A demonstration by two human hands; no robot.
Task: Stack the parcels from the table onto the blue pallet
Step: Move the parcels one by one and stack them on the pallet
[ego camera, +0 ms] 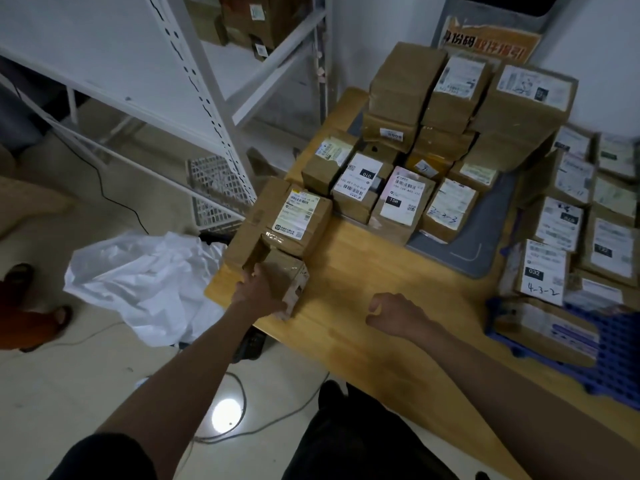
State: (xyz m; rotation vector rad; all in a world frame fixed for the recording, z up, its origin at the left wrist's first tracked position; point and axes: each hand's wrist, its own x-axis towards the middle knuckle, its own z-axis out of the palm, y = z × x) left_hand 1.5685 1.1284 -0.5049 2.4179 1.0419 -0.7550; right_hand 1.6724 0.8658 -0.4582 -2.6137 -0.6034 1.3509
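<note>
Nearest the table's (363, 258) front-left corner, the left hand (258, 289) is gripping a small brown parcel (289, 278), so a pick-up looks underway. Right hand (394, 315) is hovering loosely curled, holding nothing. Further back, more parcels (408, 161) are waiting. Next it's swinging right to the blue pallet (616, 355), already getting stacked.

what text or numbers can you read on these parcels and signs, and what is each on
"010": black tag on a brown cardboard parcel's white label
"15H": black tag on the neighbouring pink-edged label
"2-2-3": handwritten on the next parcel's label
"032" and "4-3-2": white label of a parcel on the blue plastic pallet
Orange wall poster, other labels: too blurred.
</note>
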